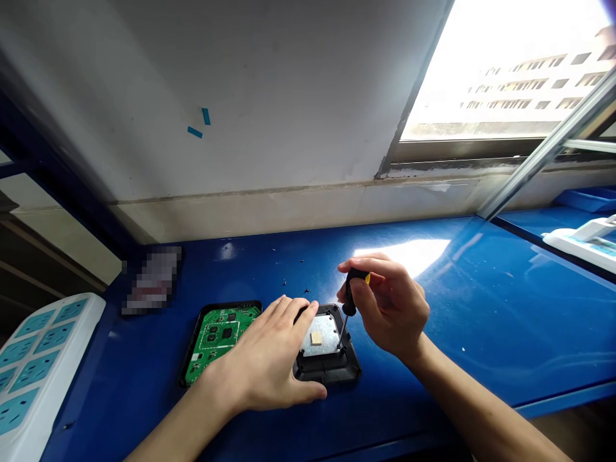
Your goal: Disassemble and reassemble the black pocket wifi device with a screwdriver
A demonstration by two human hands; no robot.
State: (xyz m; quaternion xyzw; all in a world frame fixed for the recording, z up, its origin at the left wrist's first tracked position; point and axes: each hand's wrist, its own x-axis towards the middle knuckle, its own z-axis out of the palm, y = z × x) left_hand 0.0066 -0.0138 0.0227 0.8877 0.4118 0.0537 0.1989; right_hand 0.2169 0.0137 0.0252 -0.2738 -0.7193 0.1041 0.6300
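My right hand [389, 305] is closed around the dark handle of a small screwdriver [350, 296] with a yellow patch. The shaft slants down, its tip at the right edge of a silvery metal plate [330, 328] with a square beige pad. That plate lies in a black plastic casing half [332, 372]. Across the casing's left side rests my left hand [269, 362], gripping it with fingers on the far edge and thumb by the near edge. Partly behind this hand, a green circuit board [216, 333] sits in another black casing half [185, 359].
Several small dark screws [307, 290] lie on the blue tabletop [481, 321] beyond the casings. A white power strip [72, 359] with blue-green sockets stands at left. A blurred-out object [153, 279] lies at back left. Wall and window bound the far side.
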